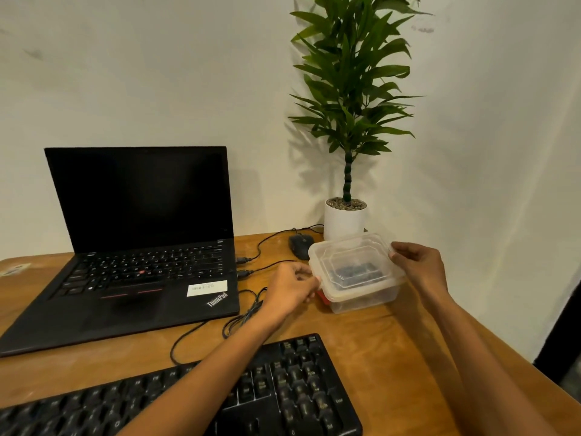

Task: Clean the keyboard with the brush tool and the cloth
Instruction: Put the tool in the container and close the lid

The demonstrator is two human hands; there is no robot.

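Logging from head view: I see left hand (292,287) pinching the left edge of a clear lidded container (355,272), right hand (418,265) curling fingers on its right lid edge. Dark contents, unreadable. Black keyboard (283,388) lies at the near edge of the table (393,357), well apart from the container.

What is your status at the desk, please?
Left hand and right hand grip the plastic box by its ends. Keyboard waits beneath left forearm. Loose cable beside box.
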